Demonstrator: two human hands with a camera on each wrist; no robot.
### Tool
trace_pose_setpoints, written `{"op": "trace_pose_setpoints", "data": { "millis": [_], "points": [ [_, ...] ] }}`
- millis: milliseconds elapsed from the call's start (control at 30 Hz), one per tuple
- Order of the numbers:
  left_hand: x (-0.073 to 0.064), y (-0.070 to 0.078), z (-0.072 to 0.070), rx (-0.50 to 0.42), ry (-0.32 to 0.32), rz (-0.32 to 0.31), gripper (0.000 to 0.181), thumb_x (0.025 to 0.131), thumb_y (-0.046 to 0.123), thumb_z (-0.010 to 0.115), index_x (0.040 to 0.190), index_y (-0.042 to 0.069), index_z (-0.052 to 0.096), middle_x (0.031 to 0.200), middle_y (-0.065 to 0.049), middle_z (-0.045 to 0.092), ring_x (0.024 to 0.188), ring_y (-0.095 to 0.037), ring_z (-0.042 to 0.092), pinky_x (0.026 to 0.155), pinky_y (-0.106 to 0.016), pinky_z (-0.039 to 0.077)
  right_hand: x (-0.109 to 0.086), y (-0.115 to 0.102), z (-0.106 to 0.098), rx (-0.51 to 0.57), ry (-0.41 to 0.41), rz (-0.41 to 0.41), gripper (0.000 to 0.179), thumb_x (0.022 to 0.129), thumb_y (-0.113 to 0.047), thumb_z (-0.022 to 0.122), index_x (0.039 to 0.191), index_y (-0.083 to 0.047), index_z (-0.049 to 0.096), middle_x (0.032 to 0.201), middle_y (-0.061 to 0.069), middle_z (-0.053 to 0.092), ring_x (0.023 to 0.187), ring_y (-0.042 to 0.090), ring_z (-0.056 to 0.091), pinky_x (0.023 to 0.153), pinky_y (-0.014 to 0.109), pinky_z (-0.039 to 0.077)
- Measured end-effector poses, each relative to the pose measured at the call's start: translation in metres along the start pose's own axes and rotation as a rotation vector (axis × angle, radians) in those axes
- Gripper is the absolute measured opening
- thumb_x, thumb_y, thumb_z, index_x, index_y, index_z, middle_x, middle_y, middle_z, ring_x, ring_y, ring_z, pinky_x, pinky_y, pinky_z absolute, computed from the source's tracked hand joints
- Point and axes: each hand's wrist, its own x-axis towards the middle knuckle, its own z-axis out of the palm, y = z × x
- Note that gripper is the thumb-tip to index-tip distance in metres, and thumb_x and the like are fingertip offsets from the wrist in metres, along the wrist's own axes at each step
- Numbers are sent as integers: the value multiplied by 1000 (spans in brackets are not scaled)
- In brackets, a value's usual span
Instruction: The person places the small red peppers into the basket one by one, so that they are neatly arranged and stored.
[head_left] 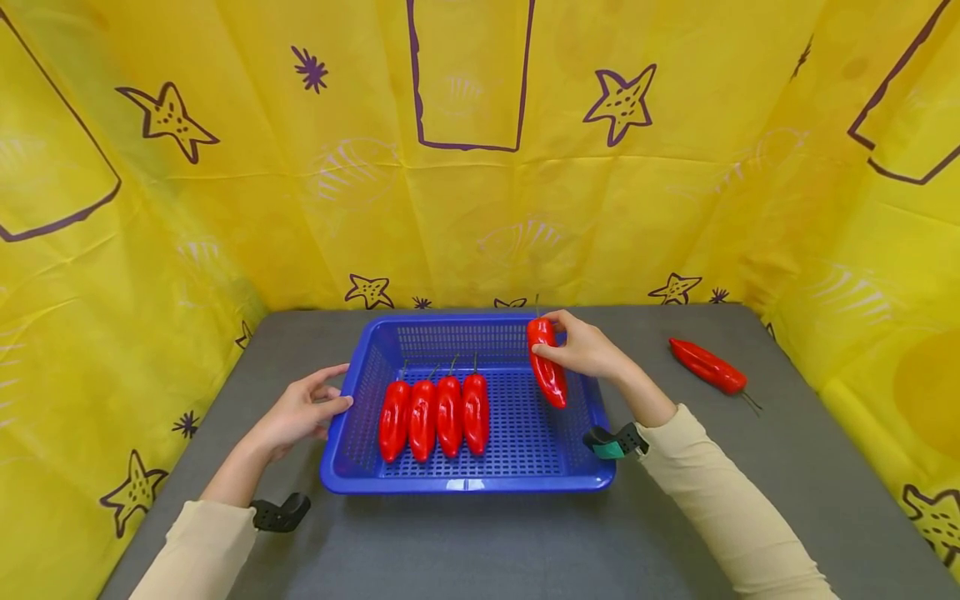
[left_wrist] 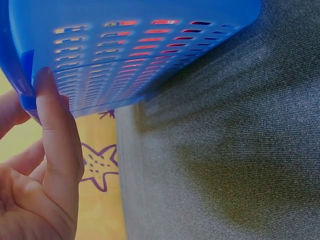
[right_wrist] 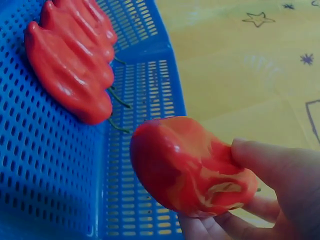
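Observation:
A blue plastic basket with slotted walls stands on the dark table. Inside its left half, several red peppers lie side by side, green stems towards the back wall. My right hand pinches another red pepper between thumb and fingers, over the basket's right part; in the right wrist view this held pepper is apart from the row. At the basket's left rim, my left hand grips the edge, its thumb and fingers on either side of the rim in the left wrist view.
One more red pepper lies on the grey tabletop, right of the basket, stem towards the front right. A yellow curtain printed with starfish encloses the back and both sides. Each wrist wears a black strap.

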Motion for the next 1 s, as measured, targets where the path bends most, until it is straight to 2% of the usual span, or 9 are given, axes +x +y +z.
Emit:
{"op": "trace_pose_setpoints", "data": {
  "millis": [267,433,700,833,1000],
  "points": [
    [0,0,0,7,7,-12,68,89,21,61,145,9,24,100,-19,56,76,-23,65,65,-41,56,12,-3,16,22,-35,-7,53,85,-27,65,126,1,45,107,18,60,83,23,61,66,29,52],
    [0,1,0,16,11,-20,68,89,21,61,145,10,24,100,-19,56,77,-23,64,65,-40,56,18,-5,27,35,-67,9,56,84,-26,66,127,1,43,106,17,60,81,22,61,66,28,52],
    [0,1,-1,11,1,-13,67,89,21,60,145,9,24,100,-19,57,77,-23,64,65,-40,56,25,-7,42,-12,-95,28,55,83,-27,67,124,2,46,98,15,61,74,19,59,63,26,52],
    [0,1,-1,15,2,-13,68,89,21,61,145,9,24,101,-19,57,77,-23,64,65,-40,56,28,-9,50,-18,-106,50,56,82,-27,68,124,2,47,99,14,61,73,18,59,61,25,52],
    [-1,1,0,20,5,-12,68,89,22,61,145,10,24,101,-19,57,77,-23,64,65,-40,57,30,-11,59,30,-147,96,56,82,-25,69,125,3,45,100,15,62,69,17,62,58,26,54]
  ]
}}
